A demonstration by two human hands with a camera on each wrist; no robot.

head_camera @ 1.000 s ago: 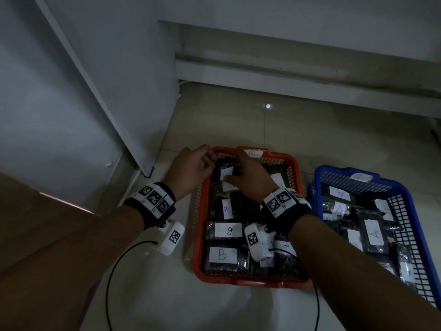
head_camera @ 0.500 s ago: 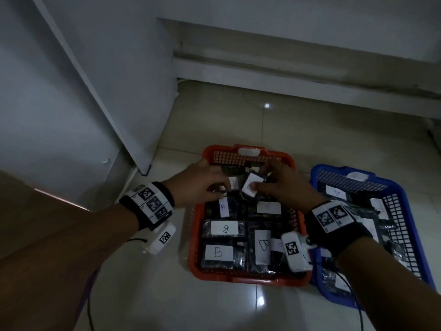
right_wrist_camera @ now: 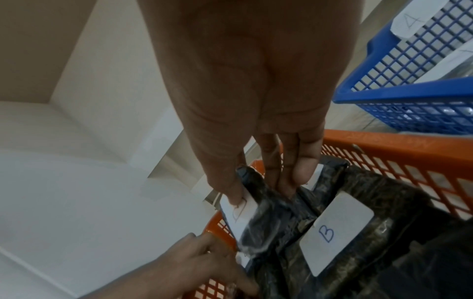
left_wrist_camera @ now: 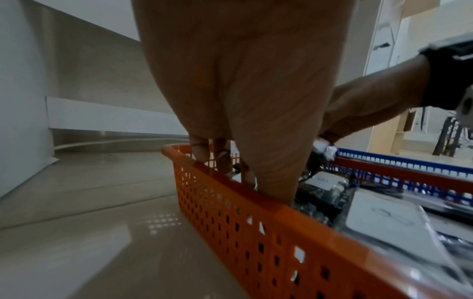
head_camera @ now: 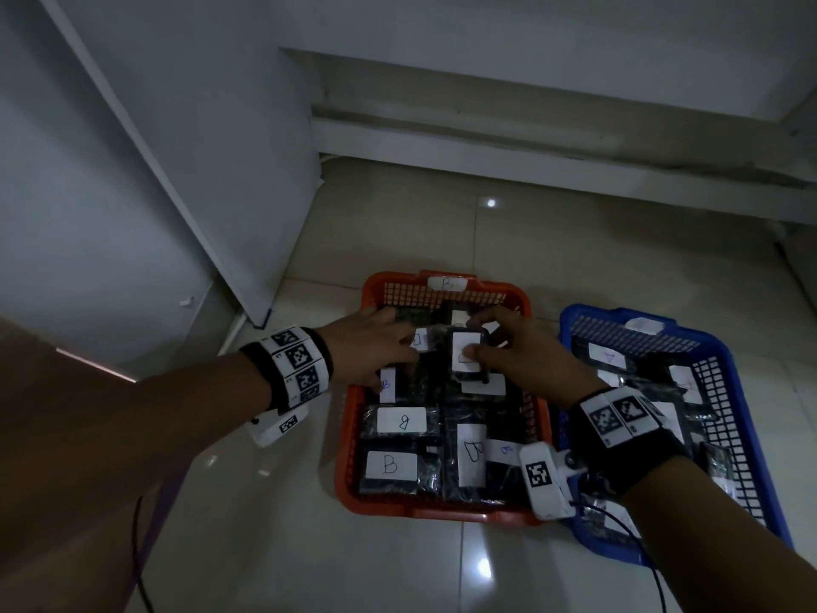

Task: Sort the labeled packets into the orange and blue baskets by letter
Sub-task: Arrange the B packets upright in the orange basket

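Over the far half of the orange basket [head_camera: 349,435], the right hand [head_camera: 526,351] has its fingers [right_wrist_camera: 303,170] curled around a dark plastic packet [head_camera: 467,357], thumb pressed on its white label and the other fingers behind it, so the packet is pinched and stands tilted up above the ones lying flat. The letter on that label is mostly under the thumb, looks like a B in the right wrist view but I can't say for sure. The left hand [head_camera: 369,347] is right beside it, reaching in over the basket's left wall with its fingers [left_wrist_camera: 202,151] pointing down onto the packets there; they look fairly straight and touching rather than wrapped round anything, though the fingertips are partly hidden. Around them the orange basket is packed with dark packets, white labels reading B on the ones you can make out, like the B packet [head_camera: 391,465] at the near left corner, and a small B tag [head_camera: 447,284] sits on the far rim. The blue basket [head_camera: 747,444] stands just beside it on the right, holding more dark packets, with labels reading A where they're legible. Both baskets sit on a glossy tiled floor [head_camera: 265,546], near a white wall [head_camera: 132,148]. Each wrist wears a black band with checkered marker tags.
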